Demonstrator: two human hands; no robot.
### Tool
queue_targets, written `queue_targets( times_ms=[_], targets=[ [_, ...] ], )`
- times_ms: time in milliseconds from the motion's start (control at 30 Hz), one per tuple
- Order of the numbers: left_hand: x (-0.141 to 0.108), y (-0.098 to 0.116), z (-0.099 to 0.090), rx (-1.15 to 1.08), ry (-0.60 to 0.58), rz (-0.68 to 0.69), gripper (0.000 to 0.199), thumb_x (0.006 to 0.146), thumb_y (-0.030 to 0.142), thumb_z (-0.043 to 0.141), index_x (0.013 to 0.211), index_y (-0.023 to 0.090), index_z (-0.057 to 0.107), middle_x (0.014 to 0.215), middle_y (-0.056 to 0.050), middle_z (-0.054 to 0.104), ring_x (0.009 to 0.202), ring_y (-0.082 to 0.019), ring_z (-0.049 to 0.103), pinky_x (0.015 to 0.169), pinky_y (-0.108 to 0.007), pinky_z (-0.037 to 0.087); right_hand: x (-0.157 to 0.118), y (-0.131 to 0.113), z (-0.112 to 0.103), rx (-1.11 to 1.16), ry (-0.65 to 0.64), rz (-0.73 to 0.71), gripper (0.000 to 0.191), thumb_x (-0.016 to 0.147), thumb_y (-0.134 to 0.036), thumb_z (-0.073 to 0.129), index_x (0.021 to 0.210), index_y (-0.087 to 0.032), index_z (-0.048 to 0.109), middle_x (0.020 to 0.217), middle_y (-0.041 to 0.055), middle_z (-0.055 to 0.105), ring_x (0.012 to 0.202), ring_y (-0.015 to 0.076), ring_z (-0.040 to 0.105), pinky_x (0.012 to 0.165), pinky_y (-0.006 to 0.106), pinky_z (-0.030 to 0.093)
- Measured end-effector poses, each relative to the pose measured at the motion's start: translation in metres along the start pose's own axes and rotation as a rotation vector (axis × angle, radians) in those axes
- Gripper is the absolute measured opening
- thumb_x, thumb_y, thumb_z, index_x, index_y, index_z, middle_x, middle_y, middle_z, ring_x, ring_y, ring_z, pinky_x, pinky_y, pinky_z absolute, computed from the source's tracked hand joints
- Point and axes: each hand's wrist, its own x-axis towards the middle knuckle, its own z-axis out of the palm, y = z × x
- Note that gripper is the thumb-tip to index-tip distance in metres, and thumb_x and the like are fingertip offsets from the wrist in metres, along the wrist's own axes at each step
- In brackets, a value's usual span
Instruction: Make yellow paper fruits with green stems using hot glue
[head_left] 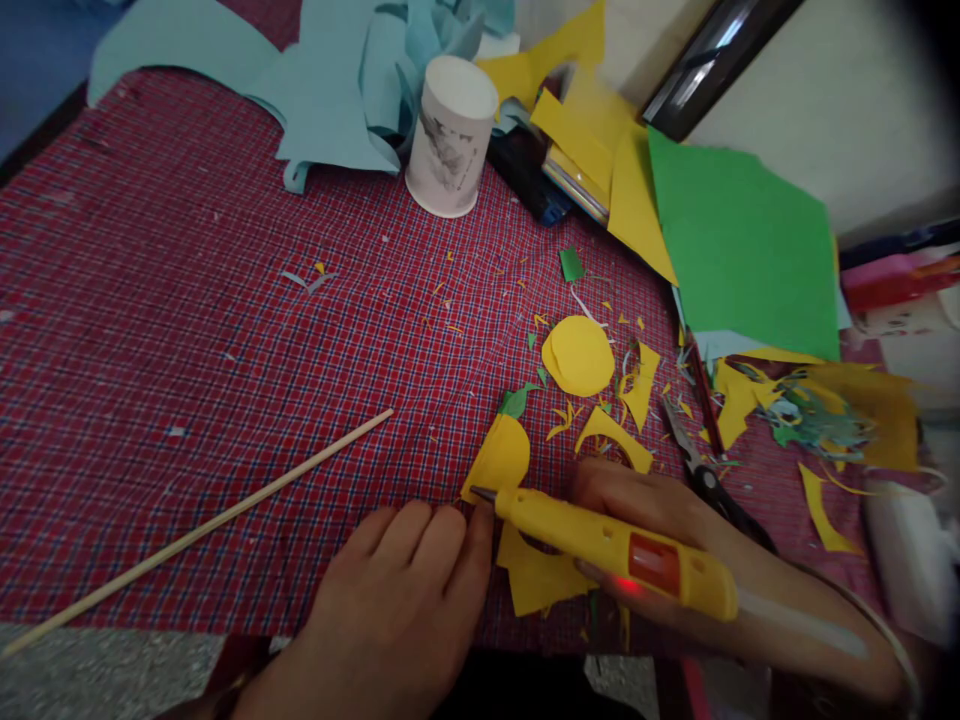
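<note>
My right hand [667,530] grips a yellow glue gun [615,548] with a red light on its side. Its nozzle points left at a yellow paper piece [499,458]. My left hand [397,590] rests fingers-down on the red checked cloth [187,300], its fingertips at the lower edge of that paper piece, right by the nozzle. Another yellow cut-out [536,578] lies under the gun. A yellow paper circle [579,355] sits just beyond.
A thin wooden stick [202,530] lies diagonally at the left. Scissors [705,470] lie right of the scraps. A white paper cup [451,135] stands upside down at the back. Green sheet [742,250], yellow sheets [592,130] and light blue paper [330,80] are piled behind.
</note>
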Motion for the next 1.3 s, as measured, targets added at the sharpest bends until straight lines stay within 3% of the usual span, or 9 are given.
queue_targets(
  times_ms=[267,500,733,1067,1167,1300],
  targets=[
    [-0.002,-0.002,0.003,0.016,0.002,0.028,0.035,0.089,0.01,0.038,0.119,0.013,0.055,0.075,-0.001,0.058,0.066,-0.018,0.054,0.057,-0.034,0.045,-0.005,0.004,-0.004,-0.005,0.043,0.089,0.01,0.088,-0.026,0.056,0.082,-0.021,0.049,0.08,0.0,0.055,0.069,0.0132,0.054,0.059,0.027,0.041],
    [-0.003,-0.002,0.005,0.029,-0.005,0.033,0.036,0.09,0.01,0.036,0.12,0.012,0.057,0.076,-0.002,0.057,0.067,-0.018,0.053,0.058,-0.035,0.046,-0.006,0.005,-0.004,-0.017,0.014,-0.006,0.017,0.086,-0.028,0.057,0.078,-0.021,0.044,0.075,-0.0024,0.049,0.061,0.0105,0.046,0.053,0.025,0.035],
    [-0.009,-0.004,0.004,0.058,-0.046,0.057,0.037,0.09,0.013,0.04,0.124,0.014,0.054,0.078,-0.002,0.057,0.07,-0.017,0.052,0.061,-0.034,0.045,-0.012,0.007,-0.007,-0.036,0.013,0.024,0.02,0.087,-0.029,0.057,0.076,-0.021,0.043,0.073,-0.002,0.049,0.061,0.0114,0.045,0.054,0.026,0.034],
    [-0.008,-0.007,0.006,0.052,-0.031,0.07,0.039,0.088,0.012,0.039,0.124,0.013,0.055,0.079,-0.002,0.058,0.069,-0.017,0.053,0.061,-0.034,0.045,-0.013,0.009,-0.017,-0.093,0.131,0.144,0.012,0.092,-0.028,0.051,0.083,-0.02,0.048,0.08,0.0005,0.053,0.068,0.0125,0.052,0.057,0.026,0.039],
    [-0.01,-0.007,0.006,0.053,-0.048,0.073,0.04,0.087,0.012,0.041,0.125,0.014,0.054,0.078,-0.002,0.058,0.068,-0.017,0.053,0.061,-0.034,0.046,-0.01,0.01,-0.017,-0.122,0.171,0.115,0.014,0.09,-0.029,0.054,0.081,-0.02,0.049,0.078,-0.0003,0.053,0.065,0.0119,0.052,0.056,0.026,0.039],
    [-0.011,-0.007,0.006,0.065,-0.057,0.077,0.04,0.087,0.012,0.042,0.126,0.014,0.053,0.077,-0.002,0.058,0.068,-0.018,0.054,0.061,-0.034,0.045,-0.011,0.006,-0.016,-0.084,0.123,0.089,0.018,0.09,-0.032,0.055,0.078,-0.02,0.048,0.075,-0.0016,0.053,0.061,0.0105,0.051,0.055,0.025,0.038]
  ],
)
